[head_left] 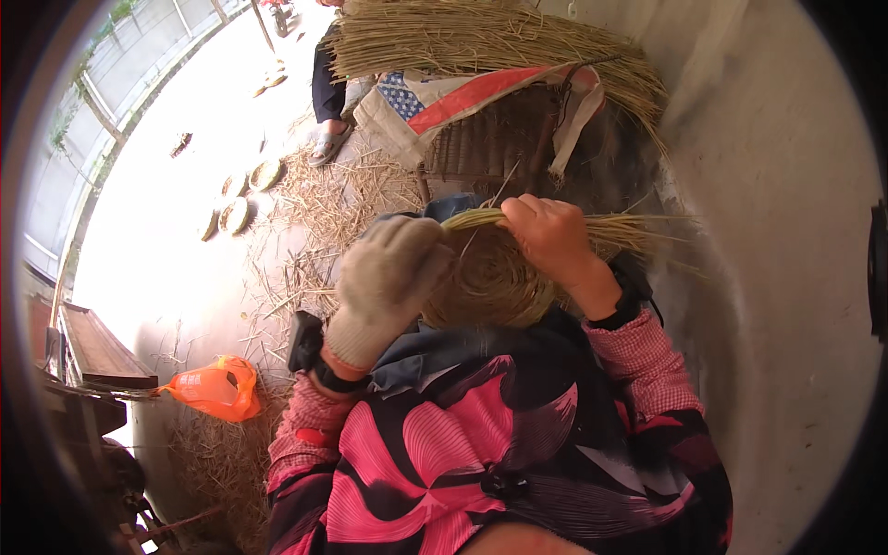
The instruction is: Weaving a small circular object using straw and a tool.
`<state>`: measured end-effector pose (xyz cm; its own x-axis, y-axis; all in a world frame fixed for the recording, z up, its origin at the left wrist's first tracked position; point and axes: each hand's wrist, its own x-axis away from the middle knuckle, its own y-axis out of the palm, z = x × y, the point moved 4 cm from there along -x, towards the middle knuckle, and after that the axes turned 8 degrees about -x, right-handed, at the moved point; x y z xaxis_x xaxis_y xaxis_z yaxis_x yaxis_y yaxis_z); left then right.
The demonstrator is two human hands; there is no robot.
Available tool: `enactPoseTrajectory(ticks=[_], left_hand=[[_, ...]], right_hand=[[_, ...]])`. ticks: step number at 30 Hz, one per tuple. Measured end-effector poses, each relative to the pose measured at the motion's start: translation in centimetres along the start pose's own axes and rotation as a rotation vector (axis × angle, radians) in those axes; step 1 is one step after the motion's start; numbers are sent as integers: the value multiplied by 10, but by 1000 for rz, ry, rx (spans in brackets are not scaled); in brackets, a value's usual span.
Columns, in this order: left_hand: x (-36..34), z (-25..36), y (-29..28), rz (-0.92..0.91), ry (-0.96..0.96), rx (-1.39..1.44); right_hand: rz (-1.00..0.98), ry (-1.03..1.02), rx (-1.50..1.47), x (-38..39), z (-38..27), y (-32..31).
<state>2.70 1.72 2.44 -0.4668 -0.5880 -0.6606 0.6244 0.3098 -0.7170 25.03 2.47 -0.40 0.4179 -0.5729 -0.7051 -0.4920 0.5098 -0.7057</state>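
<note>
A round coiled straw basket (490, 282) rests at my lap, its hollow facing up. My left hand (393, 268), in a pale knitted glove, is closed at its left rim; the curled fingers hide exactly what they grip there. My bare right hand (548, 239) pinches a greenish straw bundle (474, 219) along the far rim, thumb and fingers pressed together. Loose straw ends (634, 227) trail from it to the right. One thin strand (506, 182) sticks up beside my right fingers, and another thin line crosses the basket's opening near my left hand.
A large straw stack (490, 37) lies ahead over a printed sack (416, 102) on a woven seat (481, 143). Someone's sandalled foot (330, 143) is beside it. Small round baskets (235, 215) and straw scraps (342, 194) lie left. An orange plastic bag (217, 388) sits lower left; a wall (777, 185) stands right.
</note>
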Motion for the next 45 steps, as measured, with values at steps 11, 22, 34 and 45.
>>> enactPoseTrajectory(ticks=[11,22,34,45], left_hand=[[6,-71,25,-545,-622,823],[6,9,24,-352,46,-36],[-2,4,-42,50,-55,-71],[-16,-47,42,-364,-166,521]], right_hand=[[56,-202,-31,-10,-19,-5],[-87,-51,-10,-9,-10,25],[99,-152,16,-7,-19,13],[95,-279,-63,-22,-40,1]])
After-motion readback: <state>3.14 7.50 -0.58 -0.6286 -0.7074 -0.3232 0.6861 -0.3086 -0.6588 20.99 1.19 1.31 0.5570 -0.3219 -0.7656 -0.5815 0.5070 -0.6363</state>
